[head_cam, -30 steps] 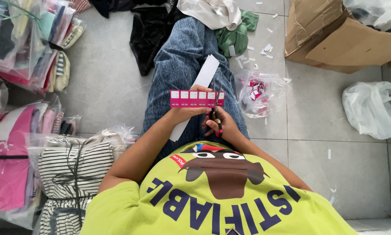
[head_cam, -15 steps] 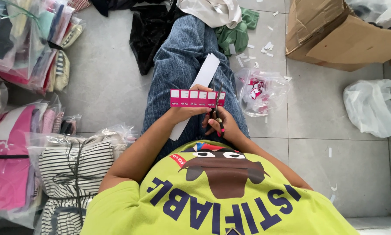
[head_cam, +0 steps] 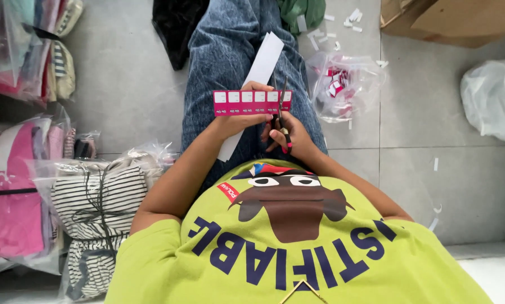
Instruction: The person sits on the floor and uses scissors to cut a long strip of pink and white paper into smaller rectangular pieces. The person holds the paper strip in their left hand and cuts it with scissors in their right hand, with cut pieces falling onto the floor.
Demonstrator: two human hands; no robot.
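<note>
While the left hand (head_cam: 236, 123) is pinching a magenta strip of white-squared labels (head_cam: 252, 102), the right hand (head_cam: 289, 141) is gripping scissors (head_cam: 282, 115) cutting at its right end above a denim lap (head_cam: 230, 50)

A magenta label strip (head_cam: 252, 103) with a row of white squares was held level above the lap, and dark scissors (head_cam: 282, 115) were set upright at its right end.

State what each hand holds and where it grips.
Left hand pinches the magenta label strip at its lower edge; right hand holds the scissors by their handles.
</note>
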